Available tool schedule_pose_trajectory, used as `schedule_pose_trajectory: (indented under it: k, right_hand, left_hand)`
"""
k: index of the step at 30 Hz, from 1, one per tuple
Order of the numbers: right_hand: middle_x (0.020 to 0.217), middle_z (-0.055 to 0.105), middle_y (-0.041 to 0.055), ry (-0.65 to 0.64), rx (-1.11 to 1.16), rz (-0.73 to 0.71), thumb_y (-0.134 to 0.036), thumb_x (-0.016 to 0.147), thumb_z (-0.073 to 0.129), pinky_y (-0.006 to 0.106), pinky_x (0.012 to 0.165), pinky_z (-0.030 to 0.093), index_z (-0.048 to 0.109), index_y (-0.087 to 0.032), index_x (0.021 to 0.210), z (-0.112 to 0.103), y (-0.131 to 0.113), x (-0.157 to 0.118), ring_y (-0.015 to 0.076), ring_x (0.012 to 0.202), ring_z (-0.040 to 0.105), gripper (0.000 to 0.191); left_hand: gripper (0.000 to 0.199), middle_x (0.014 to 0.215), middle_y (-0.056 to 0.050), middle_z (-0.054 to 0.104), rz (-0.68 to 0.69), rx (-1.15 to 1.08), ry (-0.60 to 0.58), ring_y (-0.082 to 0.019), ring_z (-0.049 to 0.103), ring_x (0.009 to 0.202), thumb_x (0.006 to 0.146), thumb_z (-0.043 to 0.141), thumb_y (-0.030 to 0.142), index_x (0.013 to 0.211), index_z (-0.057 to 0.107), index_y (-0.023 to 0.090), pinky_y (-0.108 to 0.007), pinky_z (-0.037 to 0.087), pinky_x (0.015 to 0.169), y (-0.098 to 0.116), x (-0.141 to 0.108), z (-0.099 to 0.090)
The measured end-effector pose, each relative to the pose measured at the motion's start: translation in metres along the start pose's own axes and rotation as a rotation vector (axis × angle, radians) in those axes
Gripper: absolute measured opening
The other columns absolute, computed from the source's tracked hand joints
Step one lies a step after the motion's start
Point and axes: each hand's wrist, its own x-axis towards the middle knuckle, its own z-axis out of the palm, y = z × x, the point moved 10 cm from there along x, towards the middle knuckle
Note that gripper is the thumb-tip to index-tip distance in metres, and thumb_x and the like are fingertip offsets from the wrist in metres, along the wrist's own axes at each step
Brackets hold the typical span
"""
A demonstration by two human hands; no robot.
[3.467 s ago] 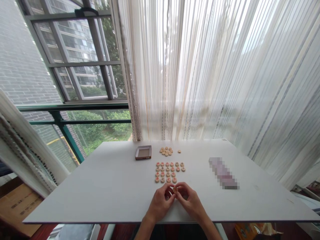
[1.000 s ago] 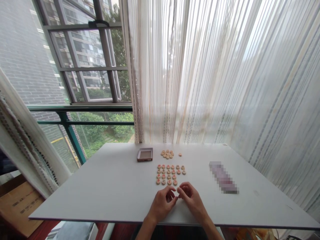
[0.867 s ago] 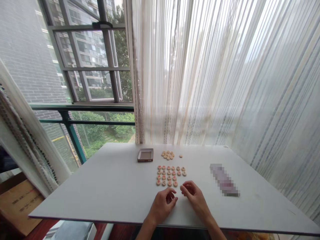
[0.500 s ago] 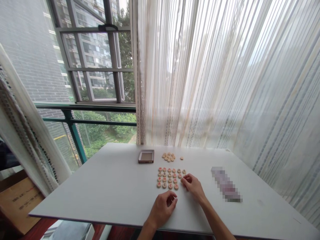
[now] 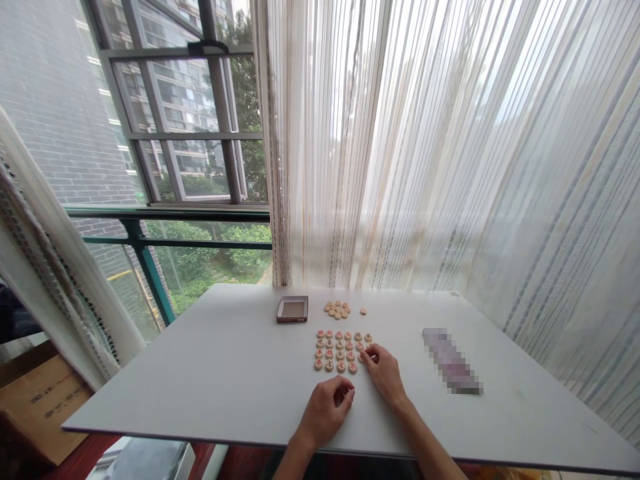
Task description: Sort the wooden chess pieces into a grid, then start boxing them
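Round wooden xiangqi pieces (image 5: 340, 345) with red or dark characters lie in rows on the white table (image 5: 225, 380). At the right side of these rows, my right hand (image 5: 386, 375) has thumb and fingers pinched on a xiangqi piece (image 5: 361, 357), which they partly cover. Another piece (image 5: 369, 346) is partly behind that hand. In front of the nearest row, my left hand (image 5: 325, 408) rests on the table with curled fingers, thumb and index tips close together. No piece shows in it.
Behind the rows lies a cluster of pale, unmarked-looking pieces (image 5: 338, 309), with a single piece (image 5: 363, 312) to its right. A shallow open box (image 5: 293, 319) stands at the back left. A blurred-out flat item (image 5: 453, 363) lies right. Curtains (image 5: 400, 167) hang behind the table.
The view has tilted slightly, shifting the table scene a little upward. My right hand stays at the same piece, and the left hand's thumb and index tips look slightly closer together.
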Motion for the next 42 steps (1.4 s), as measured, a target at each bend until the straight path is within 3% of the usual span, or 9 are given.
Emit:
schedule_pose_trajectory:
  k: [8,13,17,22,27,30,34,42]
  right_hand:
    - [0.077,0.072,0.0064,0.045,0.037,0.0,-0.057,0.092,0.047,0.031,0.067,0.049,0.065,-0.02,0.084,-0.009,0.003,-0.007,0.0221,0.068,0.067,0.042]
    - [0.065,0.069,0.0033,0.005,0.055,0.008,-0.061,0.093,0.045,0.028,0.058,0.047,0.066,-0.02,0.081,-0.022,0.002,-0.008,0.0204,0.059,0.065,0.047]
    - [0.067,0.069,0.0034,-0.02,0.049,-0.009,-0.059,0.09,0.051,0.027,0.059,0.047,0.066,-0.02,0.078,-0.04,0.008,-0.009,0.0199,0.061,0.065,0.043]
    - [0.065,0.067,0.0029,-0.006,0.043,0.006,-0.059,0.091,0.05,0.027,0.059,0.046,0.065,-0.019,0.078,-0.059,0.02,-0.015,0.0195,0.06,0.063,0.044]
    - [0.066,0.067,0.0048,0.005,0.022,-0.017,-0.06,0.089,0.051,0.028,0.058,0.045,0.067,-0.019,0.077,-0.058,0.018,-0.019,0.02,0.06,0.06,0.046]
    - [0.069,0.068,0.0057,0.009,0.012,-0.035,-0.06,0.09,0.052,0.028,0.058,0.045,0.067,-0.019,0.077,-0.057,0.016,-0.021,0.02,0.063,0.061,0.045]
    - [0.07,0.068,0.0056,0.017,0.004,-0.053,-0.056,0.093,0.05,0.028,0.06,0.046,0.065,-0.019,0.077,-0.058,0.016,-0.022,0.0199,0.064,0.061,0.043]
    - [0.07,0.068,0.0051,0.026,0.013,-0.058,-0.055,0.094,0.051,0.026,0.059,0.047,0.066,-0.019,0.078,-0.059,0.018,-0.022,0.0192,0.064,0.062,0.042]
  left_hand:
    - [0.021,0.075,-0.003,0.073,-0.007,-0.046,0.01,-0.015,0.064,0.065,0.093,0.057,0.036,0.09,0.07,0.019,-0.023,0.049,0.063,0.002,0.0,-0.001]
    - [0.029,0.078,-0.004,0.074,0.022,-0.064,0.052,-0.015,0.068,0.065,0.097,0.051,0.04,0.09,0.068,0.018,-0.023,0.054,0.064,0.013,0.015,-0.021]
    - [0.031,0.088,-0.006,0.075,0.072,-0.012,0.074,-0.017,0.071,0.076,0.099,0.047,0.041,0.099,0.067,0.018,-0.025,0.056,0.073,0.022,0.05,-0.054]
    - [0.028,0.102,-0.007,0.074,0.084,0.17,0.061,-0.018,0.07,0.088,0.098,0.049,0.036,0.11,0.066,0.017,-0.028,0.057,0.078,0.01,0.116,-0.084]
    - [0.024,0.115,-0.009,0.067,0.064,0.436,-0.046,-0.021,0.066,0.1,0.096,0.059,0.03,0.115,0.064,0.015,-0.039,0.055,0.088,-0.023,0.165,-0.071]
    - [0.031,0.125,-0.01,0.062,0.047,0.587,-0.126,-0.024,0.064,0.106,0.096,0.061,0.031,0.123,0.06,0.016,-0.045,0.055,0.089,-0.043,0.18,-0.051]
    - [0.031,0.127,-0.01,0.061,0.034,0.743,-0.171,-0.024,0.064,0.106,0.097,0.06,0.031,0.124,0.059,0.017,-0.044,0.055,0.09,-0.057,0.193,-0.034]
    - [0.031,0.126,-0.01,0.061,0.007,0.959,-0.191,-0.023,0.064,0.106,0.097,0.06,0.031,0.124,0.059,0.017,-0.044,0.055,0.089,-0.065,0.207,-0.039]
